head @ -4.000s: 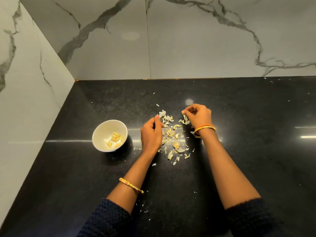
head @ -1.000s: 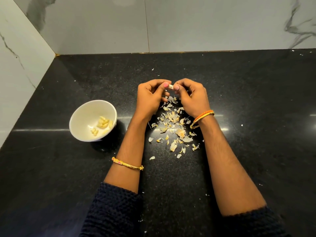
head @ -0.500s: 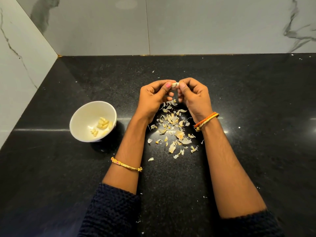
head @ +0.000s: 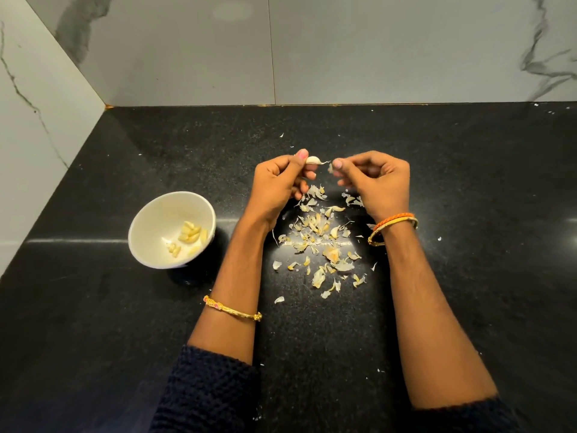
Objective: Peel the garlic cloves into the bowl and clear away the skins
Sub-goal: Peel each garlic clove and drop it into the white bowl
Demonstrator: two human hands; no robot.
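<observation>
Between both hands, garlic clove

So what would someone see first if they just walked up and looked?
Probably the two hands in the middle: the left hand pinches a garlic clove and the right hand pinches a bit of skin. Below them, a pile of papery skins litters the black counter, with a white bowl of peeled cloves at left.

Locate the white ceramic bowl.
In the head view, the white ceramic bowl sits on the black granite counter, left of the left hand and the papery skins.
</observation>
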